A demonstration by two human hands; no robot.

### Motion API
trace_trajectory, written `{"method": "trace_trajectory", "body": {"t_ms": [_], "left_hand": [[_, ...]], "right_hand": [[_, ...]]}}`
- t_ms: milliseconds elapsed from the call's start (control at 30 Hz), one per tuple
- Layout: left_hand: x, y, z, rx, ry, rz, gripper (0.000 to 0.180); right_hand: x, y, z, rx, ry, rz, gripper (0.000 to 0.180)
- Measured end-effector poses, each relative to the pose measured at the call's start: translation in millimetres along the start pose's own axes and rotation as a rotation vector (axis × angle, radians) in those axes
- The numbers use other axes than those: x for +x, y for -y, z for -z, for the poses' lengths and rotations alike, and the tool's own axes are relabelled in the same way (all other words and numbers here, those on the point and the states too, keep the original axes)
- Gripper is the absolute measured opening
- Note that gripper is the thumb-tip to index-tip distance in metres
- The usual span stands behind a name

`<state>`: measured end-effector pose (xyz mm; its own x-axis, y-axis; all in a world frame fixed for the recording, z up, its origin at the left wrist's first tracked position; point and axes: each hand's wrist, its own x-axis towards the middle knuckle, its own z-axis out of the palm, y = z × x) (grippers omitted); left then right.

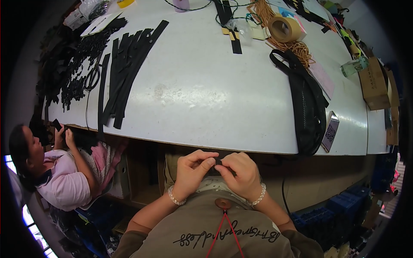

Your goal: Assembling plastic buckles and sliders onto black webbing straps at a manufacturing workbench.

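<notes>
Both hands meet just below the near edge of the white counter [206, 94], close to the person's chest. The left hand [191, 172] and the right hand [241, 174] are each pinched on a small black piece [218, 162] held between thumb and fingertips where the two hands touch; most of the piece is hidden by the fingers, so its shape cannot be told. Each wrist wears a bracelet of pale beads. On the counter, to the right and near, a black mesh bag [307, 107] lies with its strap looping toward the far side, and a phone [330, 131] rests just beside it at the near edge. Farther off on the right stand a roll of brown tape [284, 29] and a tangle of orange cord [297, 47]. On the left, long black strips [127, 64] fan out from the near edge toward the far side, with a heap of small black parts [73, 64] and a pair of scissors [91, 77] beside them. At the far left, below the counter, another person in a pink top [64, 180] holds something dark in both hands.
</notes>
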<state>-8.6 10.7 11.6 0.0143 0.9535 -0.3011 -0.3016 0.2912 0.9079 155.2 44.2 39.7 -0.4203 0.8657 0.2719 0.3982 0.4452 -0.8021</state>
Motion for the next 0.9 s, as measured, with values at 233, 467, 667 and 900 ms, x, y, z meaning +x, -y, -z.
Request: {"method": "trace_trajectory", "body": {"t_ms": [233,467,667,900], "left_hand": [[-2,-9,0,0.120,0.100,-0.260,0.014],[-4,-13,-1,0.080,0.162,-0.261,0.015],[-1,-14,0,0.245,0.075,-0.382,0.017],[1,-10,6,0.303,0.042,-0.540,0.022]], "right_hand": [[-4,4,-1,0.180,0.005,-0.024,0.007],[-11,6,-10,0.302,-0.138,-0.006,0.005],[-8,-2,-12,0.393,-0.160,-0.106,0.002],[-11,-5,-10,0.354,-0.150,-0.055,0.009]]}}
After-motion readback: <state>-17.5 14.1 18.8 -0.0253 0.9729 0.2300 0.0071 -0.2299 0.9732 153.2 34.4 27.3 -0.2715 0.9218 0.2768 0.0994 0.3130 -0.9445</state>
